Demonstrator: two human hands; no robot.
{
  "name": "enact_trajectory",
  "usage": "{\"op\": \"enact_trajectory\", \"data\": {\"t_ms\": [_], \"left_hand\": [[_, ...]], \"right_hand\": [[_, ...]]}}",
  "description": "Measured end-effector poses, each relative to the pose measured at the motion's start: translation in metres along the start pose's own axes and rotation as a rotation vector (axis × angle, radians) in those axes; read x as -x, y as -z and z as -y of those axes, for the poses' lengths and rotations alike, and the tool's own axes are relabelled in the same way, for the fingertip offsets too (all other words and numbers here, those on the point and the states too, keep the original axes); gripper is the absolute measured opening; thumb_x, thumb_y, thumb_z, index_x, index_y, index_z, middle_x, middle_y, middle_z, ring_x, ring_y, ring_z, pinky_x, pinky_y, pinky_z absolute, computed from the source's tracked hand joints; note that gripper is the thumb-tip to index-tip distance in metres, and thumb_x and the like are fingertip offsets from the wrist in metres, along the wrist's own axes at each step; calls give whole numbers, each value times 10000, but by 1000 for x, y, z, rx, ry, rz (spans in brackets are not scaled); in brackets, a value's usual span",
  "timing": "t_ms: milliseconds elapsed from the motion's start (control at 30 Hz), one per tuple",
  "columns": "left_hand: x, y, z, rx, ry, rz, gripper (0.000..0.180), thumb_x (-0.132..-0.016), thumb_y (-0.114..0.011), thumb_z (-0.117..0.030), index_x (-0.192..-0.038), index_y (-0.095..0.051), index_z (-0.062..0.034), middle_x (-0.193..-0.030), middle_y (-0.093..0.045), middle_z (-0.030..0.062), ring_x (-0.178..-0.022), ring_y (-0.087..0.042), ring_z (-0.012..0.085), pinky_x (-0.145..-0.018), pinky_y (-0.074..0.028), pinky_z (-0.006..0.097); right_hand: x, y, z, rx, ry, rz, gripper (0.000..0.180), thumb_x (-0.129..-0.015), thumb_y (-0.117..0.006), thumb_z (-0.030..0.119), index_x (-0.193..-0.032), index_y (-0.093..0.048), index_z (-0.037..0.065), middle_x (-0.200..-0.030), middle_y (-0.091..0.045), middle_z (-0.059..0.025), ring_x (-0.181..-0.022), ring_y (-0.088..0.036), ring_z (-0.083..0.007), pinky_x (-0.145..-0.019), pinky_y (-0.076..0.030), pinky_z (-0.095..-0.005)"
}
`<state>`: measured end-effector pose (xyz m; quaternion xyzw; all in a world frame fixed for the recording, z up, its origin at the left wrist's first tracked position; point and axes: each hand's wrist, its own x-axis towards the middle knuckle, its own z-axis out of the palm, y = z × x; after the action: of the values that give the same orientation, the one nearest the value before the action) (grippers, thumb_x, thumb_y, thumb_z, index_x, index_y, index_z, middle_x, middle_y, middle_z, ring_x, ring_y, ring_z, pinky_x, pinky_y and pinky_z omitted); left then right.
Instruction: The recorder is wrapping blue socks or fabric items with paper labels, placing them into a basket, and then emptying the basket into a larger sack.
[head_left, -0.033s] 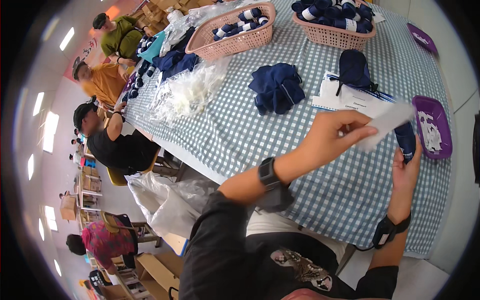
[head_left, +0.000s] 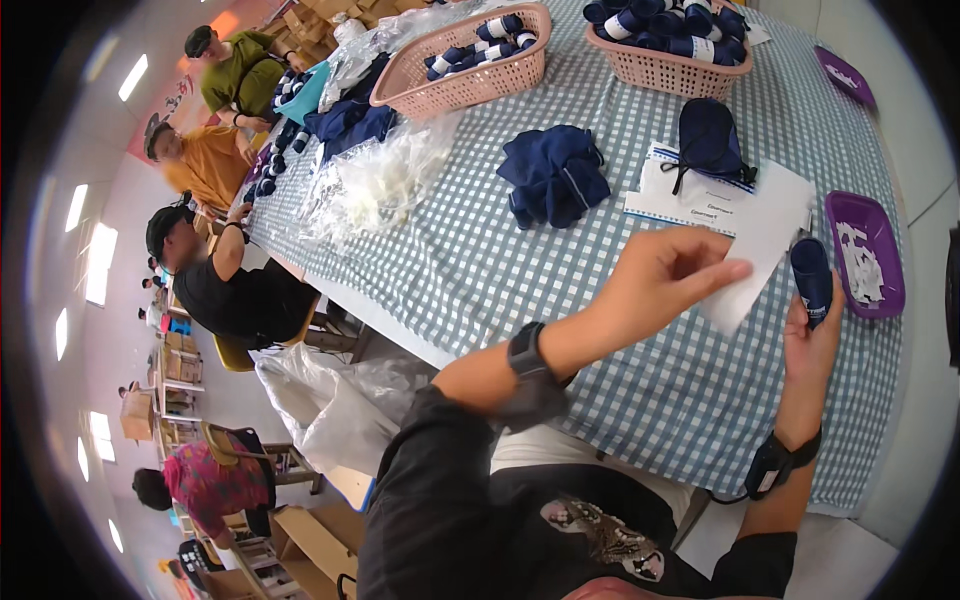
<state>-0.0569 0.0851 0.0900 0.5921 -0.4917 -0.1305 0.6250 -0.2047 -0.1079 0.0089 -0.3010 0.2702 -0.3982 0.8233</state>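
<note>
Between thumb and fingers, my left hand (head_left: 675,275) pinches a white paper strip (head_left: 762,245), its far end slightly blurred. My right hand (head_left: 812,345) grips a rolled navy cloth (head_left: 811,275) upright, just right of the strip and apart from it. Beyond the strip lie white printed sheets (head_left: 665,190), with a navy drawstring pouch (head_left: 710,140) on top. A purple tray (head_left: 894,290) holding small white slips stands beside my right hand. Left of the sheets, a crumpled navy cloth (head_left: 553,177) rests on the checked tablecloth (head_left: 480,260).
Two pink baskets (head_left: 420,100) of banded navy rolls stand at the far side. Clear plastic bags (head_left: 375,185) spread at the left, and another purple tray (head_left: 846,78) sits far right. Several people (head_left: 235,270) work along the left edge. A white sack (head_left: 340,400) hangs below the table edge.
The paper strip in my left hand has swung from a slanted angle to show its broad face. My left wrist has shifted slightly left; the right hand stays in place.
</note>
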Motion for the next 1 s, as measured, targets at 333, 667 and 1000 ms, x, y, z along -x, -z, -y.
{"op": "enact_trajectory", "data": {"t_ms": [333, 667, 1000], "left_hand": [[54, -18, 44, 208, 425, -46, 60, -879, -610, -65, -858, -570, -26, -800, -641, -2, -735, -586, 31, -639, -470, 171], [56, -12, 42, 10, 318, 111, 146, -822, -638, -54, -937, -558, -12, -856, -682, 103, -875, -675, 208, -757, -530, 281], [43, -1, 38, -52, 210, 269, 735, -630, -841, -208, -1223, -449, -25, -1139, -576, 158, -1042, -596, 266, -870, -484, 355]], "right_hand": [[54, -53, -22, 78, -246, 125, 250, -921, -513, 313, -957, -517, 65, -893, -605, -123, -544, -572, -117, -369, -417, -189], [62, -40, -29, 274, -110, 494, 174, -868, -581, 175, -928, -517, 24, -968, -589, -167, -519, -612, -146, -348, -430, -179], [69, -50, -24, 518, -4, 453, 132, -847, -622, 142, -906, -561, 41, -859, -587, -48, -599, -577, -64, -421, -460, -180]]}}
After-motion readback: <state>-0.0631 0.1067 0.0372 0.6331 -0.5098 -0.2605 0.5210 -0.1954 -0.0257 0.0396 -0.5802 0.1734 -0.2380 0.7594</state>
